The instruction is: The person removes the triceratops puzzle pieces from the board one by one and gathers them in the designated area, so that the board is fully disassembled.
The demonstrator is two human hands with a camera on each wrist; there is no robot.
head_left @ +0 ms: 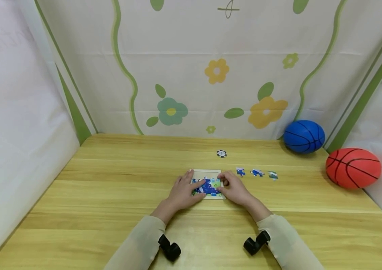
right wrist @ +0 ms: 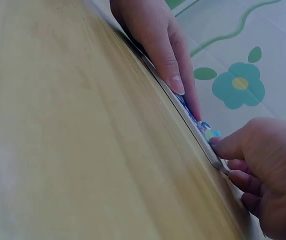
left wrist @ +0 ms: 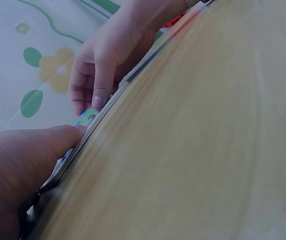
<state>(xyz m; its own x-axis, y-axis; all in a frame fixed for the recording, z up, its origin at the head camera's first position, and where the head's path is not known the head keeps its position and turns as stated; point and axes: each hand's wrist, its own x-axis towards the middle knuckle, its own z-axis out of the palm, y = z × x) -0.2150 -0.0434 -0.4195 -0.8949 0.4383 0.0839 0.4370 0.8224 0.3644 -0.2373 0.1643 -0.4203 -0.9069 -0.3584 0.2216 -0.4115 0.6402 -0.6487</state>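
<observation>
A small jigsaw puzzle [head_left: 211, 189] with a blue and green picture lies in a pale tray [head_left: 208, 171] on the table. My left hand [head_left: 185, 191] rests over the tray's left side, fingers extended, with fingertips and thumb on the pieces. At the right side, my right hand [head_left: 236, 189] holds a green puzzle piece [head_left: 215, 184] between its thumb and forefinger, at the tray's edge. In the right wrist view its thumb [right wrist: 228, 146] presses on the piece's face while the other fingers curl beside the tray.
Three loose puzzle pieces lie right of the tray: one blue [head_left: 241, 171], another blue [head_left: 257, 173] and a green one [head_left: 273, 175]. A round black-and-white chip [head_left: 221, 153] lies behind it. A blue ball [head_left: 304, 137] and a red ball [head_left: 353, 168] stand at the table's right edge.
</observation>
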